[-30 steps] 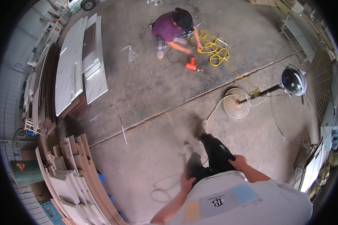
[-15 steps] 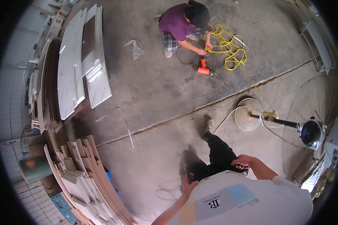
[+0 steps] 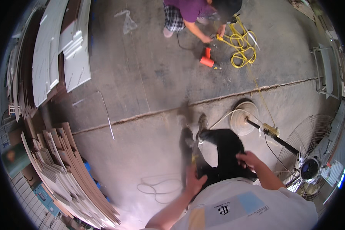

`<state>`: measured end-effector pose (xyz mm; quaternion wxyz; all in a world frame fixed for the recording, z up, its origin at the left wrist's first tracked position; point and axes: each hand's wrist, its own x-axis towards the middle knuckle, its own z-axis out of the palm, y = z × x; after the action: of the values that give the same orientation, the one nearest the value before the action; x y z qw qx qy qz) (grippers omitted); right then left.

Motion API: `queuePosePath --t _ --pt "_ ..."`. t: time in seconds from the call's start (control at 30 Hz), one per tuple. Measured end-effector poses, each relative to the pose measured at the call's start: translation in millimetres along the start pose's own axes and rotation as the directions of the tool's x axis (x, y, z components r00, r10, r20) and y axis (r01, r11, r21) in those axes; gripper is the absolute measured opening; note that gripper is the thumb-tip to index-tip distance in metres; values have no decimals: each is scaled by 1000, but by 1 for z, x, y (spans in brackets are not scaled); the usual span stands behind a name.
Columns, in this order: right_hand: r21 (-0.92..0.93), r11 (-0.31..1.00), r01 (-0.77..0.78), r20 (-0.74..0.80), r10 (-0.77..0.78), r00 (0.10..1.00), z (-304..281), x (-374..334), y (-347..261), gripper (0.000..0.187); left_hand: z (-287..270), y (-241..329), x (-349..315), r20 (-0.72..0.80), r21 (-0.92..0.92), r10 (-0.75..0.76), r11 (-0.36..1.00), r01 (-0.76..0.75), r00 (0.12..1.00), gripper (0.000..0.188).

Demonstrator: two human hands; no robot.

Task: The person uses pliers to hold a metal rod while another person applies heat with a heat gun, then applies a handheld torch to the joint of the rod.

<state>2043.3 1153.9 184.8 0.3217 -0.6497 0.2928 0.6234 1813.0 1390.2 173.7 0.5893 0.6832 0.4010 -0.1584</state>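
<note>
My left grip (image 3: 195,181) is low by my left hip, its thumb toward the soft black trousers (image 3: 230,150). Just beyond its fingers is a slender, partly yellow object (image 3: 194,159), too blurred to name; I cannot tell whether that grip is clamped on it. My right grip (image 3: 250,160) has its fingers curled at the trousers' right thigh, and I cannot tell whether they pinch the cloth. Both grips are well apart, my 2 bare forearms flanking my white shirt (image 3: 237,205).

On the rough grey concrete floor (image 3: 142,86), ahead to my right, stands a fan with a disc-shaped base (image 3: 242,117), slim black pole and round wire cage. Farther off, a person in purple (image 3: 191,9) crouches by smooth yellow cord (image 3: 238,66) in loose loops and a red-orange power tool (image 3: 207,61). Flat-edged boards (image 3: 71,176) are stacked at my left.
</note>
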Motion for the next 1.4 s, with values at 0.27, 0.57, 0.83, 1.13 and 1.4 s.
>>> queuePosePath --t 0.27,0.57,0.83,1.13,1.4 --pt "-82 943 322 -166 -332 929 9 105 -105 26 9 30 158 -311 474 255 876 -84 915 51" --pt "-593 787 172 -403 -474 782 -58 174 -70 46 27 47 212 -283 817 663 546 -188 693 37" --pt "-759 649 62 -395 -533 748 -52 210 -33 40 -33 67 252 -29 931 927 161 -327 374 48" --pt "-782 622 46 -405 -562 721 -37 204 -23 36 -69 92 246 40 971 986 0 -240 163 43" --pt "-793 605 69 -397 -599 695 -31 205 -20 35 -29 59 219 -211 300 498 852 -430 841 43"
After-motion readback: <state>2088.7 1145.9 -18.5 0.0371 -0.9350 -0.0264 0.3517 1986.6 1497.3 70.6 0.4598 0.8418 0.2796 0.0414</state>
